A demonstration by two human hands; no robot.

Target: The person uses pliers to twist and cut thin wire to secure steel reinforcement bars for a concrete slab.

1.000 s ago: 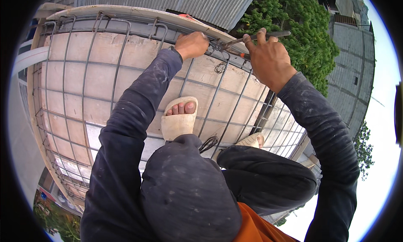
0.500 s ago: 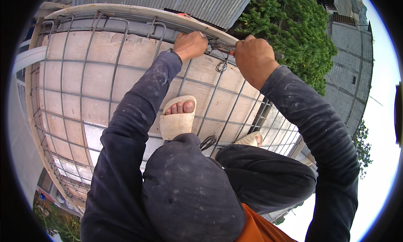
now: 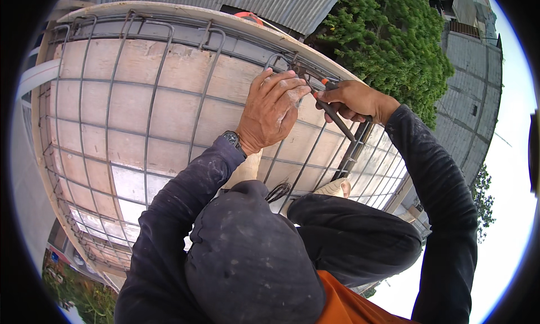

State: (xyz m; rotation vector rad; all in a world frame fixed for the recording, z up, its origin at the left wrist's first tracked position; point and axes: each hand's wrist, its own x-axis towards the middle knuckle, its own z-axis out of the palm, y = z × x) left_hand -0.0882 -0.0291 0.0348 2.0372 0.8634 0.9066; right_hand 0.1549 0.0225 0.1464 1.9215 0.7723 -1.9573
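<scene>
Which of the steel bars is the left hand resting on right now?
The left hand rests on the hooked bar end at the mesh's far edge, beside the pliers in the right hand; the other bars lie untouched.

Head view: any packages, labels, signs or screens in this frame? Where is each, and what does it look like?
No packages, labels, signs or screens show.
Nearest thing: a wristwatch on the left wrist, small, round and dark; its face is too small to make out.
Otherwise only the steel bar grid over plywood boards, and pliers in the right hand.
</scene>
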